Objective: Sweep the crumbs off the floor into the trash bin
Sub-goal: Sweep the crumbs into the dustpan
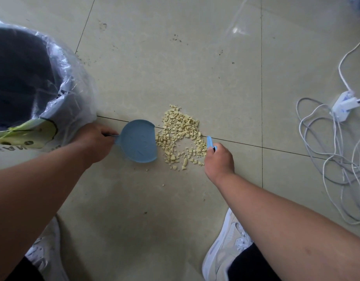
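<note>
On glossy tile, jagged pale crumbs

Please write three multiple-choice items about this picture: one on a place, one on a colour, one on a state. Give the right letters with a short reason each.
1. Where is the trash bin?
A. far left of the view
B. far right
C. between the shoes

2. What colour is the dustpan?
A. red
B. light blue
C. black

3. What is the state of the crumbs?
A. all in the dustpan
B. all in the bin
C. lying on the floor

Answers:
1 A, the bin stands beside the left hand.
2 B, its pan is light blue.
3 C, the pile lies between the dustpan and the right hand, and the pan holds none.
</note>
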A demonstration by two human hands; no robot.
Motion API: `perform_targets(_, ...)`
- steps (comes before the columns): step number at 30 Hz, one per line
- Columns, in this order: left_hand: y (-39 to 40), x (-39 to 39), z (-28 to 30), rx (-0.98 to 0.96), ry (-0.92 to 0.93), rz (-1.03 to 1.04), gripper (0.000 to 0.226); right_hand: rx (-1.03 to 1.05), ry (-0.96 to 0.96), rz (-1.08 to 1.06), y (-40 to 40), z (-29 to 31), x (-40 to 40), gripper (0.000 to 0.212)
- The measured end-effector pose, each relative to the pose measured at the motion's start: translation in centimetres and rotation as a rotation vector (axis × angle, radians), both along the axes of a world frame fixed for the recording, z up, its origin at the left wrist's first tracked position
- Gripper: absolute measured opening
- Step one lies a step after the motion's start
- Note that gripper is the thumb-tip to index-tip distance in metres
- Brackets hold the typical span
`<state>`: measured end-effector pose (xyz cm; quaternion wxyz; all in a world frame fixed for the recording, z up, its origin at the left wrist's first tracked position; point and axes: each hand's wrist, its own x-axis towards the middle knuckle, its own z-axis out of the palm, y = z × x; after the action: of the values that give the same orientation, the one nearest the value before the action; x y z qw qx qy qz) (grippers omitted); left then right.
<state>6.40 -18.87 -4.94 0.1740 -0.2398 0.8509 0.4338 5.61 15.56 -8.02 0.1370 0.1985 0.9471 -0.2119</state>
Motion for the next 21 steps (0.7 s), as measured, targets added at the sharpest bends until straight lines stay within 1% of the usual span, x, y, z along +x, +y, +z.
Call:
perform_targets(4, -0.4, 0.1, -0.4, 0.014, 0.007, 0.011, 0.016, -0.087, 0.029, -0.007, -1.1, 0.9, -0.2, 0.027)
perform_targets(9, -1.4, -0.1, -1.3, -0.003, -0.012, 0.026, 0.013, -0.135, 0.066, -0.140, 0.3, 2.0, -0.9, 0.028)
perform_targets(14, -1.4, -0.2, -1.2, -0.011, 0.000, 0.038, 0.008, -0.054, 0.038, -0.313, 3.1, 2.7, 0.0, 0.025)
perform_targets(16, -1.2, -0.2, -1.0, -0.003, 0.000, 0.040, 0.006, -0.029, 0.004, -0.350, 3.5, 2.6, 0.9, 0.028)
perform_targets(19, -0.9, -0.4, -0.8, 0.026, 0.020, 0.042, 0.006, -0.053, -0.024, -0.389, 2.5, 2.1, 1.7, 0.036)
perform_targets(21, -0.9, -0.3, -0.8, 0.037, 0.035, 0.041, 0.008, -0.086, -0.023, -0.398, 1.2, 1.9, 1.7, 0.037)
